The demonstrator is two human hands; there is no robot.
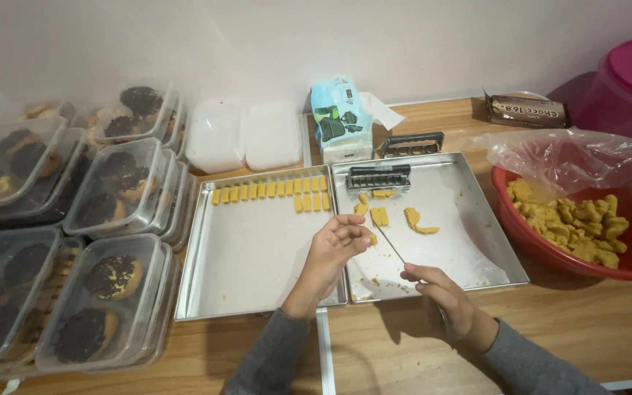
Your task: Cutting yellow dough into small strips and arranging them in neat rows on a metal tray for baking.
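Over the seam between the two metal trays, the left hand (339, 238) pinches a small yellow dough piece (371, 238) between fingertips. The right hand (440, 296) grips a thin knife (395, 252), its blade angled toward that piece. The dough looks light, soft and crumbly; a gentle hold on its short sides seems advisable. Cut pieces (268, 192) sit in rows at the far edge of the left tray (257, 285). On the right tray (477, 256), loose scraps (418, 222) and a black cutter mould (379, 178) lie close by. A red bowl of dough (572, 219) stands right; lidded pastry boxes (104, 241) crowd the left.
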